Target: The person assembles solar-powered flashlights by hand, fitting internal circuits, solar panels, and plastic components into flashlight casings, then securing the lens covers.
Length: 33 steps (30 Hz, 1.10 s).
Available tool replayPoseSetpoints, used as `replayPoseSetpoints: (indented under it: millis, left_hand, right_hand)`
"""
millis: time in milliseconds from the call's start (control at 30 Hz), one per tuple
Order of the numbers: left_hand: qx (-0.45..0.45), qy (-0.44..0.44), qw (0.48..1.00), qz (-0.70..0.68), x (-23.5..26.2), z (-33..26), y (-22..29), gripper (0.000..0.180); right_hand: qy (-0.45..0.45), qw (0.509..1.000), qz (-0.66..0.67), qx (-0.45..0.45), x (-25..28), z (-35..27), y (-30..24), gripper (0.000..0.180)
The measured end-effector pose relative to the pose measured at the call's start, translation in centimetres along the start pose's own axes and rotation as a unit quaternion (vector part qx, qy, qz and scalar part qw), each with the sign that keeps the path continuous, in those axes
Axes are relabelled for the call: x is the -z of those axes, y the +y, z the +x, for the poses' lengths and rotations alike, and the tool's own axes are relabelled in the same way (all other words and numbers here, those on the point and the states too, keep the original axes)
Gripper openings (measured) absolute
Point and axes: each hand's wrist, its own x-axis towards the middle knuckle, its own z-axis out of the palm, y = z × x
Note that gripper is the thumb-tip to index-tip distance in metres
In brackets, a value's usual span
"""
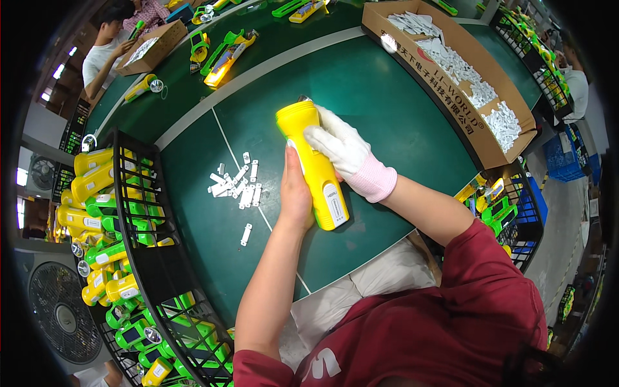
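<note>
I hold a long yellow flashlight (pixel 316 164) over the green table (pixel 387 97), its lens end pointing away from me. My bare left hand (pixel 295 193) grips its left side near the middle. My right hand (pixel 348 155), in a white glove with a pink cuff, lies across its top toward the far end. A white label sits on the flashlight's near end. Just left of it, several small white label strips (pixel 235 184) lie scattered on the table, with one more strip (pixel 245 233) nearer to me.
A black wire basket (pixel 151 213) of yellow and green flashlights stands at my left, another (pixel 516 213) at my right. A long cardboard box (pixel 451 71) of white pieces lies at the far right. More flashlights (pixel 225 55) rest across the table, where other people sit. A fan (pixel 61 316) stands low left.
</note>
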Motion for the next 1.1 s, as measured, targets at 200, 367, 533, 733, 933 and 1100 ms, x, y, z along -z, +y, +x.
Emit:
replayPoseSetpoints:
  millis: [200,367,533,733,933,1100]
  left_hand:
    - [0.017,-0.027,0.999,-0.027,0.8,0.0,0.0,0.058]
    - [0.022,-0.016,0.998,-0.049,1.0,-0.1,0.2,0.058]
    - [-0.003,-0.011,1.0,-0.028,0.8,0.3,-0.6,0.058]
    - [0.006,-0.008,0.999,-0.04,0.5,0.0,-0.4,0.059]
    - [0.018,-0.02,1.0,-0.012,0.2,-0.1,0.0,0.059]
    - [0.01,-0.007,1.0,-0.018,0.4,-0.2,-0.1,0.058]
  right_hand:
    - [-0.003,0.999,-0.033,0.009,0.1,-0.3,0.2,0.06]
    - [-0.023,0.99,-0.129,0.055,0.1,-0.3,0.2,0.063]
    - [0.009,0.993,-0.114,0.039,0.0,-0.6,0.3,0.062]
    - [0.035,0.992,-0.117,0.018,-0.1,-0.3,1.0,0.058]
    - [0.029,0.998,-0.064,0.003,0.0,-0.1,1.0,0.058]
    - [0.015,0.997,-0.071,0.022,0.0,-0.2,0.8,0.059]
